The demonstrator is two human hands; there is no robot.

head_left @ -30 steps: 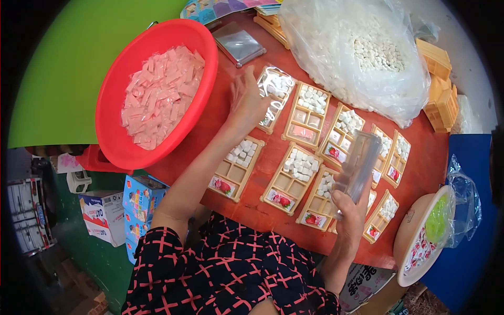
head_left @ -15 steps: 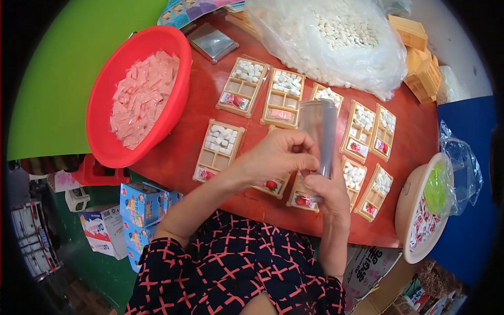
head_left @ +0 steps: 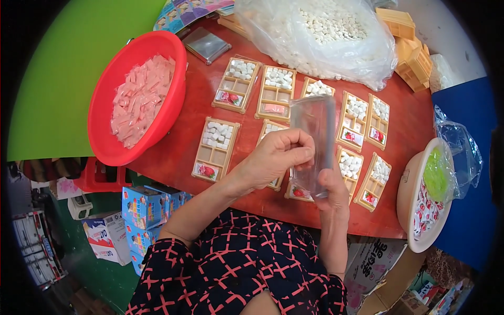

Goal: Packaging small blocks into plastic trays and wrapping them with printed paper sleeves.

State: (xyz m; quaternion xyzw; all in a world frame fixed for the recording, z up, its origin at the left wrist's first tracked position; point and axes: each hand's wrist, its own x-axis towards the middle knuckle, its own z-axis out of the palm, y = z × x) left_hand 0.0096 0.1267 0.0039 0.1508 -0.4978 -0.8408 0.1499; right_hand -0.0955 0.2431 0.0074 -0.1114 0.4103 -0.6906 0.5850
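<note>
My right hand (head_left: 334, 190) grips the lower end of a stack of clear plastic lids (head_left: 321, 123), tilted upright above the table. My left hand (head_left: 286, 156) is closed in a pinch at the left edge of the same stack. Beneath and around my hands lie light-brown compartment trays, such as this tray (head_left: 216, 140). Each visible tray holds small white pieces in its large section, and several have a small strawberry-printed packet (head_left: 205, 170) in a lower section. One tray at the back carries a pink packet (head_left: 273, 108). My hands and the lids partly hide the middle trays.
On the left stands a red basin (head_left: 94, 128) of pink packets. A large clear bag (head_left: 252, 21) of white pieces lies at the back. Orange trays (head_left: 417, 68) are piled back right. A cream basin (head_left: 404, 210) with small packets sits at the right edge.
The lids have turned so their broad clear face shows more. My right hand has shifted slightly with them, and my left hand stays pinched at their edge. The whole view has shifted a little.
</note>
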